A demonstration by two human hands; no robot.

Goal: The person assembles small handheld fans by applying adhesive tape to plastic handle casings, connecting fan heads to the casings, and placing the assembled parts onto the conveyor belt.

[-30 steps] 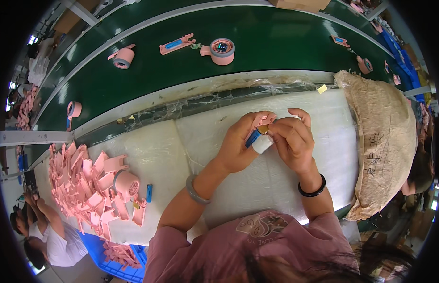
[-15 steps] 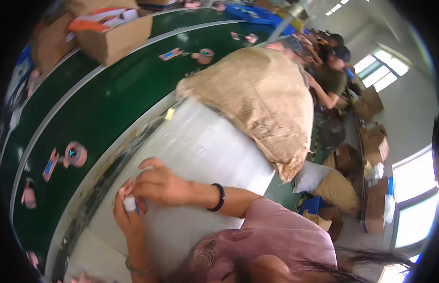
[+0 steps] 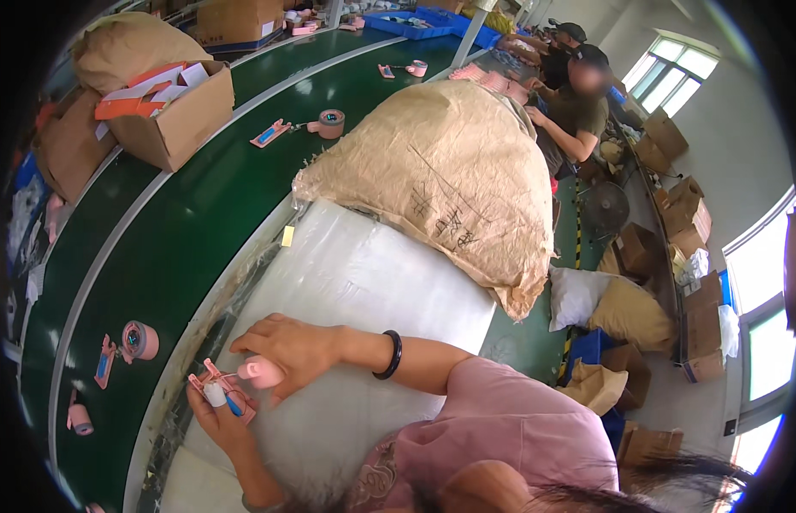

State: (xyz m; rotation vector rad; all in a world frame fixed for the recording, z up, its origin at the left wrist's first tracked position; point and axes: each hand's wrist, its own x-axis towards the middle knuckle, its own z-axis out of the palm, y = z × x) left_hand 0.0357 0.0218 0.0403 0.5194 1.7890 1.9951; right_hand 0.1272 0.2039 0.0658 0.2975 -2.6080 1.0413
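Observation:
My left hand (image 3: 224,430) is closed on a pink plastic shell (image 3: 211,374) with two upright prongs, at the near left of the white-covered worktop. A blue cylindrical part (image 3: 235,406) lies in the shell, and a white wrap (image 3: 215,393) covers one of the fingers. Just to the right, my right hand (image 3: 297,349) is curled round a rounded pink housing (image 3: 261,373), whose far side is hidden by the palm. A thin wire seems to run between shell and housing. Both hands are close together above the worktop (image 3: 363,282).
Left of me curves a green conveyor belt (image 3: 201,222) carrying pink shells (image 3: 105,362) and round pink housings (image 3: 139,339). A large tan sack (image 3: 440,179) covers the worktop's far end. An open carton (image 3: 180,120) stands beyond the belt. A co-worker (image 3: 577,111) works beyond the sack.
My hands have come apart slightly, and the pink shell and housing now show plainly between them. The view has shifted; the near belt pieces appear lower in the picture.

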